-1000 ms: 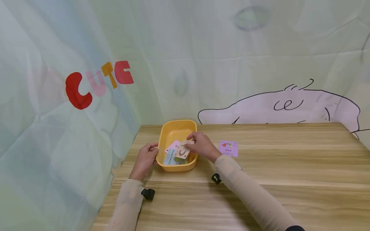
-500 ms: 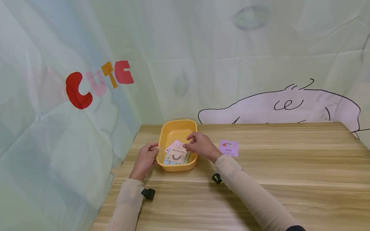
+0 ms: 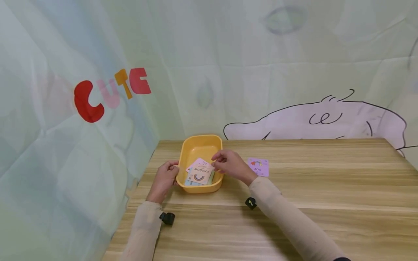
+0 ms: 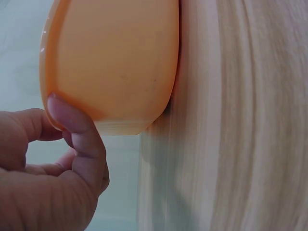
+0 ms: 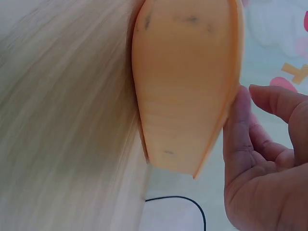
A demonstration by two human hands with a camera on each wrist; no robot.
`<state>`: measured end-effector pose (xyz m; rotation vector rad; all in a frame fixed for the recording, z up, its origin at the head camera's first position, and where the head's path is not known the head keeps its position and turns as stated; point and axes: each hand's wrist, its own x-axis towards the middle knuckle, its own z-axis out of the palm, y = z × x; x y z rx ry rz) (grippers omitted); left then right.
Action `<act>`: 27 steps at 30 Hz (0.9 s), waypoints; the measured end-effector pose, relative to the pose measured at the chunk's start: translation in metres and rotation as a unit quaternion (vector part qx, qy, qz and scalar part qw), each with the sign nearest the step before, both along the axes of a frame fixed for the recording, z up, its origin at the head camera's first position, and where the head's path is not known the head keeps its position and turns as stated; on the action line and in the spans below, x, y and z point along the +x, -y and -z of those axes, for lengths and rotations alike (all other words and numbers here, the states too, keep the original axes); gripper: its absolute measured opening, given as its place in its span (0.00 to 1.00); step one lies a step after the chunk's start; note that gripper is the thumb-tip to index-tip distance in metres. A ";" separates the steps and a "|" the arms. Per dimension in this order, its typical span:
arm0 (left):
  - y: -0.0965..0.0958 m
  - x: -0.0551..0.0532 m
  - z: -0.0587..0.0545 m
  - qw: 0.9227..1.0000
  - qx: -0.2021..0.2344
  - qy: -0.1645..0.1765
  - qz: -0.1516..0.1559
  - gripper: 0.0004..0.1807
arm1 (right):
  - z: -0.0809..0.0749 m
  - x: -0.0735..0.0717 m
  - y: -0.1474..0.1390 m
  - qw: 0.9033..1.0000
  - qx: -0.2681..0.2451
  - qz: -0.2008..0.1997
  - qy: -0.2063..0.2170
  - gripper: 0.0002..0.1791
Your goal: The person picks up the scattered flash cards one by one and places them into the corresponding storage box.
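Note:
A yellow plastic basket (image 3: 201, 189) stands on the wooden table with several word cards in it. On top lies a cream rainbow card (image 3: 200, 174); the edges of a pink card (image 3: 200, 161) and a blue card (image 3: 192, 183) show beneath it. My left hand (image 3: 164, 181) pinches the basket's left rim, the thumb against the outer wall (image 4: 115, 62) in the left wrist view. Over the right rim, my right hand (image 3: 233, 167) has its fingers loosely bent with no card between them. A purple zoo card (image 3: 259, 167) lies on the table right of the basket, partly behind the right hand.
The wooden table (image 3: 326, 181) reaches to a printed cloth backdrop (image 3: 277, 90) behind and at the left. Black wrist cameras (image 3: 168, 218) sit on both forearms, just above the tabletop.
The right hand let go of the rainbow card, which now lies flat over the other cards in the basket. That hand then drew back slightly right. The left hand stayed at the rim.

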<state>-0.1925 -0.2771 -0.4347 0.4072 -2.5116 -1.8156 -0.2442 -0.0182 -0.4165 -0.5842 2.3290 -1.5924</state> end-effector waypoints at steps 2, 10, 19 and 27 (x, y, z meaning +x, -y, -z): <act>0.000 0.000 0.000 1.000 0.000 0.001 0.001 0.22 | -0.002 0.000 -0.006 1.000 -0.003 -0.001 0.001 0.13; 0.000 -0.001 0.001 1.000 0.001 0.001 0.003 0.22 | -0.001 -0.002 -0.038 1.000 0.011 0.003 -0.011 0.12; 0.002 -0.003 0.000 1.000 0.004 -0.003 0.003 0.22 | 0.004 -0.007 -0.078 0.988 0.116 0.042 -0.089 0.14; 0.001 -0.001 0.000 1.000 -0.001 0.004 0.001 0.21 | 0.018 -0.015 -0.111 0.981 0.152 0.056 -0.106 0.17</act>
